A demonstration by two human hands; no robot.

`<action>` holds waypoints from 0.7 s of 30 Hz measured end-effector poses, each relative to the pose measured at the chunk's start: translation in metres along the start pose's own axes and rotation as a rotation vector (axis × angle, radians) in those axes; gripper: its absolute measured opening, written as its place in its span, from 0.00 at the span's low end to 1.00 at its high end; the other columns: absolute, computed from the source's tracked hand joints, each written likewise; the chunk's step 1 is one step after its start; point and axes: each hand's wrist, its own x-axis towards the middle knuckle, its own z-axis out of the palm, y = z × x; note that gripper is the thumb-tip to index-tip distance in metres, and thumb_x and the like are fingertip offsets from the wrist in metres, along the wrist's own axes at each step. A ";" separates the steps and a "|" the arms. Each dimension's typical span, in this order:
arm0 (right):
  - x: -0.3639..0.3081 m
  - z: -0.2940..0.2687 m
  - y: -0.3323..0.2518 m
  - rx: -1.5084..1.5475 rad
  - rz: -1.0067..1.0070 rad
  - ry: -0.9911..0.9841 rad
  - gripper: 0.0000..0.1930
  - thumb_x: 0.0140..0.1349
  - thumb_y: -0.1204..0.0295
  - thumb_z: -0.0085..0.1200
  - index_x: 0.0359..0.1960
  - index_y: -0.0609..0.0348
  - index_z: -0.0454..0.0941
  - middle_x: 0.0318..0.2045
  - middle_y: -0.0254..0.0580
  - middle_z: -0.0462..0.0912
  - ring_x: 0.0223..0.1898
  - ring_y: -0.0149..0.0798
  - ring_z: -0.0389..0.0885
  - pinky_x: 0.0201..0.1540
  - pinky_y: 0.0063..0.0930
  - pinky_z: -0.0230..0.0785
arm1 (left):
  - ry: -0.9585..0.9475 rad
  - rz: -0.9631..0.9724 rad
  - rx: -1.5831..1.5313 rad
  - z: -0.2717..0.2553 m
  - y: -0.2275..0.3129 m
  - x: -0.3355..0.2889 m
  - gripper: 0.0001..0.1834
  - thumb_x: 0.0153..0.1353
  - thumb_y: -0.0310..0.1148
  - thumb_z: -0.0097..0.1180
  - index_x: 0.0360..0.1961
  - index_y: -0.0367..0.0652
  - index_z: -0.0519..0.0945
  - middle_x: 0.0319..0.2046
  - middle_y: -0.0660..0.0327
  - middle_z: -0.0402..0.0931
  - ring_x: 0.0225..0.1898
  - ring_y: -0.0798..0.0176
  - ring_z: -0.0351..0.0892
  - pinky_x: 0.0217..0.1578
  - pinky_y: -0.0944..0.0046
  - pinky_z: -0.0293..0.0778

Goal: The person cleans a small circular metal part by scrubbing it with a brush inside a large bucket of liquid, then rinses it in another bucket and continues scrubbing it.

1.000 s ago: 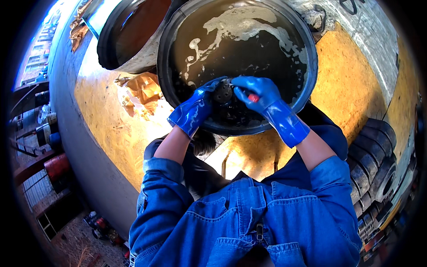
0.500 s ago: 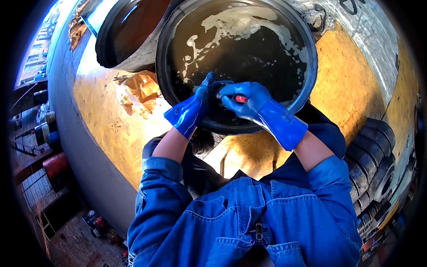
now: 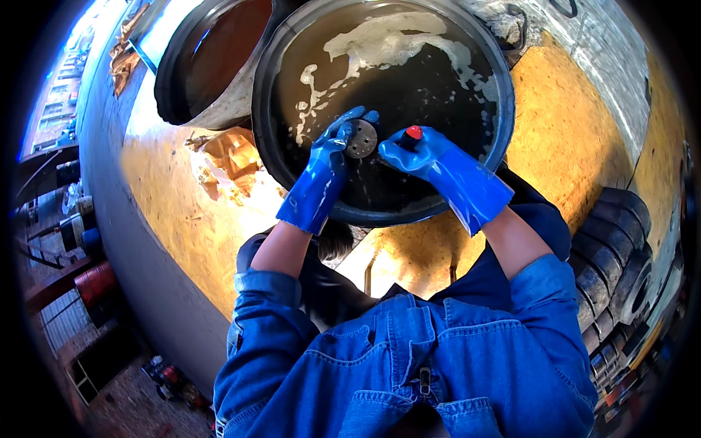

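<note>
Both my hands are in blue rubber gloves over a round black tub of dark, murky liquid with pale foam. In my left hand is a round grey metal disc with several small holes, its face turned up. My right hand, just right of the disc, is closed around a dark tool with a red end. The tool's other end is hidden by the glove, so I cannot tell its kind. Between my right fingers and the disc there is a small gap.
A second drum with reddish-brown liquid stands against the tub at the upper left. Crumpled brown paper lies on the yellowish floor beside it. Black ring-shaped parts are stacked at the right. My knees are on either side below the tub.
The disc has come into plain sight in my left hand, its face now up. My right hand has moved slightly right, away from the left, and the tool's red end now points up.
</note>
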 end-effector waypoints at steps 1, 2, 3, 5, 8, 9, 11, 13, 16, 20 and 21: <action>-0.003 -0.001 -0.015 -0.026 0.020 -0.024 0.15 0.63 0.59 0.66 0.38 0.59 0.88 0.33 0.46 0.90 0.36 0.38 0.88 0.44 0.33 0.80 | 0.001 -0.011 0.004 0.004 0.001 -0.002 0.34 0.67 0.37 0.62 0.71 0.34 0.68 0.68 0.42 0.71 0.67 0.42 0.73 0.69 0.45 0.70; -0.007 -0.003 -0.032 -0.054 0.038 -0.048 0.14 0.64 0.61 0.66 0.40 0.59 0.88 0.33 0.44 0.90 0.37 0.36 0.87 0.44 0.31 0.79 | -0.054 -0.016 -0.010 0.006 0.001 -0.003 0.36 0.67 0.40 0.64 0.71 0.34 0.67 0.67 0.42 0.71 0.68 0.42 0.72 0.70 0.46 0.70; -0.010 -0.004 -0.042 -0.081 0.056 -0.072 0.13 0.64 0.63 0.67 0.42 0.59 0.88 0.33 0.42 0.90 0.37 0.34 0.86 0.44 0.28 0.79 | -0.087 0.001 0.046 0.007 0.001 -0.004 0.37 0.66 0.42 0.65 0.70 0.33 0.68 0.66 0.43 0.72 0.66 0.44 0.74 0.69 0.47 0.71; -0.015 -0.009 -0.037 0.018 0.030 -0.044 0.15 0.64 0.61 0.66 0.45 0.60 0.87 0.36 0.43 0.90 0.39 0.34 0.86 0.47 0.29 0.78 | -0.165 0.024 0.154 0.023 0.003 -0.003 0.39 0.64 0.46 0.67 0.69 0.33 0.70 0.64 0.45 0.75 0.64 0.47 0.77 0.66 0.49 0.74; -0.007 -0.015 -0.021 0.092 0.014 -0.010 0.17 0.63 0.59 0.65 0.45 0.60 0.87 0.38 0.44 0.90 0.41 0.35 0.87 0.50 0.31 0.78 | -0.046 -0.073 0.115 0.015 0.009 -0.001 0.37 0.68 0.51 0.62 0.69 0.36 0.71 0.63 0.48 0.77 0.63 0.49 0.78 0.65 0.49 0.74; -0.007 -0.017 -0.022 0.088 0.041 0.018 0.17 0.63 0.59 0.65 0.45 0.60 0.87 0.38 0.44 0.90 0.41 0.35 0.87 0.50 0.31 0.78 | 0.005 -0.118 0.094 0.005 0.013 -0.001 0.36 0.69 0.52 0.61 0.69 0.36 0.72 0.62 0.48 0.77 0.63 0.49 0.78 0.65 0.49 0.74; -0.014 -0.026 -0.031 0.084 0.109 0.087 0.17 0.63 0.59 0.65 0.44 0.60 0.88 0.38 0.43 0.90 0.41 0.34 0.87 0.49 0.30 0.77 | 0.040 -0.084 0.297 0.017 0.026 -0.010 0.31 0.75 0.50 0.54 0.67 0.36 0.74 0.60 0.51 0.79 0.62 0.54 0.78 0.65 0.53 0.71; -0.018 -0.030 -0.040 0.041 0.135 0.048 0.17 0.64 0.59 0.65 0.46 0.59 0.87 0.37 0.41 0.90 0.40 0.32 0.86 0.48 0.30 0.77 | -0.114 -0.022 0.579 0.013 0.035 -0.014 0.30 0.77 0.50 0.50 0.66 0.36 0.74 0.60 0.51 0.79 0.61 0.55 0.78 0.66 0.54 0.69; -0.023 -0.040 -0.031 0.028 0.101 -0.051 0.18 0.65 0.60 0.65 0.49 0.60 0.87 0.37 0.39 0.89 0.39 0.30 0.84 0.48 0.30 0.76 | -0.027 -0.033 0.924 0.045 0.029 -0.020 0.24 0.75 0.48 0.56 0.60 0.38 0.80 0.51 0.58 0.83 0.53 0.64 0.79 0.59 0.61 0.71; -0.029 -0.040 -0.023 0.082 0.043 -0.075 0.16 0.65 0.61 0.64 0.45 0.60 0.87 0.34 0.37 0.88 0.37 0.30 0.82 0.45 0.30 0.75 | -0.032 -0.075 0.929 0.052 0.018 -0.017 0.17 0.75 0.43 0.58 0.54 0.42 0.84 0.43 0.65 0.82 0.45 0.69 0.77 0.50 0.65 0.73; -0.030 -0.040 -0.019 0.114 0.028 -0.062 0.15 0.65 0.61 0.64 0.43 0.61 0.87 0.33 0.36 0.88 0.36 0.30 0.82 0.44 0.30 0.75 | -0.042 -0.061 0.924 0.052 0.015 -0.017 0.19 0.75 0.43 0.58 0.55 0.40 0.83 0.44 0.65 0.83 0.46 0.69 0.77 0.52 0.65 0.73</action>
